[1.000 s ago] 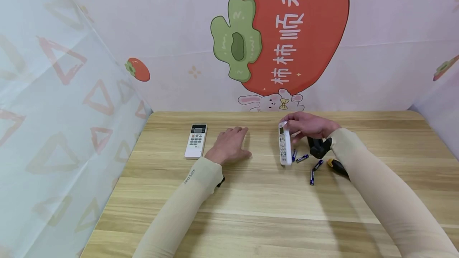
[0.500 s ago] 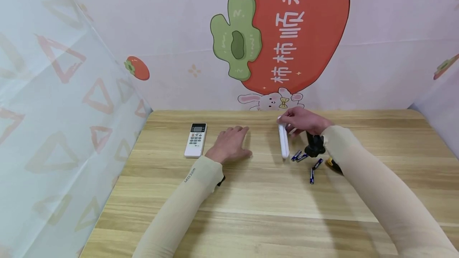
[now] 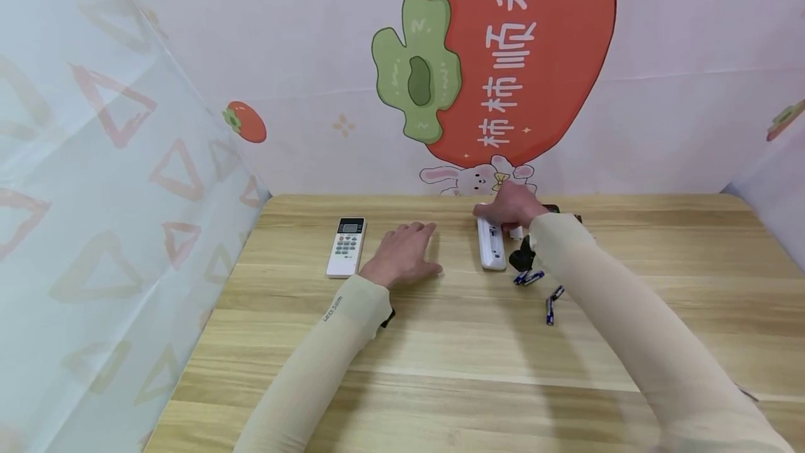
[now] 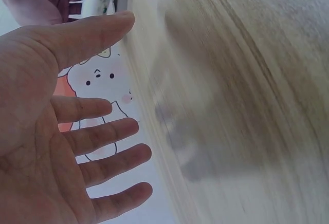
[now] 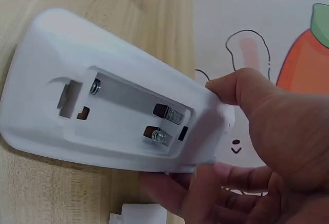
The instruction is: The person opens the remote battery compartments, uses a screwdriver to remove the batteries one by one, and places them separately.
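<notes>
My right hand (image 3: 517, 205) grips one end of a white remote control (image 3: 492, 247), whose back faces up and toward me. In the right wrist view the remote's battery compartment (image 5: 136, 111) is uncovered and holds no batteries, and its metal springs show. A small white piece, perhaps the battery cover (image 5: 139, 215), lies below it. Several blue batteries (image 3: 533, 278) lie on the table near the right hand. My left hand (image 3: 402, 254) holds nothing; its fingers are spread beside the remote's left side, as the left wrist view (image 4: 41, 131) palm shows too.
A second white remote (image 3: 346, 249) lies face up left of the left hand. Dark objects (image 3: 552, 208) show partly behind the right sleeve (image 3: 604, 285). A printed cloth wall (image 3: 314, 159) stands at the table's back edge (image 3: 377, 196).
The right hand has turned the remote from buttons showing to its back showing, and moved it slightly left and back. The left hand has stayed in place.
</notes>
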Available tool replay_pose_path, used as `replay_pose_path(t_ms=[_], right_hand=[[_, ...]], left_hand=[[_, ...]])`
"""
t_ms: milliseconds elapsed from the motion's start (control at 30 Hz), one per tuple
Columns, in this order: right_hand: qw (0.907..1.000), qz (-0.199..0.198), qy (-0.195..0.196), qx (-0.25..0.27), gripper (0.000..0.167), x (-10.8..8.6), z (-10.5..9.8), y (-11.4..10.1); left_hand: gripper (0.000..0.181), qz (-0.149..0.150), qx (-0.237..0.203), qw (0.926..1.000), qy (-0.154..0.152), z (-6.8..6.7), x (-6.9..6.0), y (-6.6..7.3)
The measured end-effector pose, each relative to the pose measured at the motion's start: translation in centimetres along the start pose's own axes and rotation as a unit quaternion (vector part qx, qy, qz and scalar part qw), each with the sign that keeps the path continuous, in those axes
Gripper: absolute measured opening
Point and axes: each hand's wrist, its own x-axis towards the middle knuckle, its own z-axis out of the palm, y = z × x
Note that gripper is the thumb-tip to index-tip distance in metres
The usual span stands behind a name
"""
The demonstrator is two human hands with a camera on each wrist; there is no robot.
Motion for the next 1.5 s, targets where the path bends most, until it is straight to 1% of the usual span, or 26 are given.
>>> replay_pose_path(t_ms=[100, 233, 300, 400, 600, 967, 1300, 1500], right_hand=[[0.9996, 0.009, 0.020, -0.020, 0.050, 0.2, 0.6, -0.4], [0.9969, 0.004, 0.050, -0.061, 0.053, 0.4, 1.3, -0.6], [0.9956, 0.008, 0.055, -0.076, 0.052, 0.5, 1.6, -0.8], [0.9946, 0.012, 0.060, -0.084, 0.051, 0.6, 2.0, -1.0], [0.9918, 0.007, 0.077, -0.102, 0.049, 0.7, 2.2, -1.0], [0.9877, 0.015, 0.094, -0.124, 0.051, 0.6, 2.1, -1.0], [0.9890, 0.015, 0.089, -0.117, 0.049, 0.7, 2.2, -0.8], [0.9892, 0.012, 0.085, -0.119, 0.050, 0.5, 2.0, -1.1]], left_hand=[[0.086, -0.007, -0.003, 1.0000, -0.001, 0.0, 0.0, -0.3], [0.087, -0.015, -0.007, 0.9999, 0.000, -0.1, -0.2, -0.6], [0.087, -0.018, -0.009, 0.9998, 0.001, -0.2, -0.3, -0.7], [0.086, -0.021, -0.009, 0.9997, 0.002, -0.4, -0.5, -0.8], [0.086, -0.022, -0.008, 0.9997, 0.003, -0.4, -0.7, -1.2], [0.087, -0.018, -0.007, 0.9998, 0.004, -0.2, -0.6, -1.3], [0.087, -0.016, -0.009, 0.9998, 0.004, -0.3, -0.7, -1.2], [0.087, -0.016, -0.008, 0.9998, 0.004, -0.3, -0.8, -1.4]])
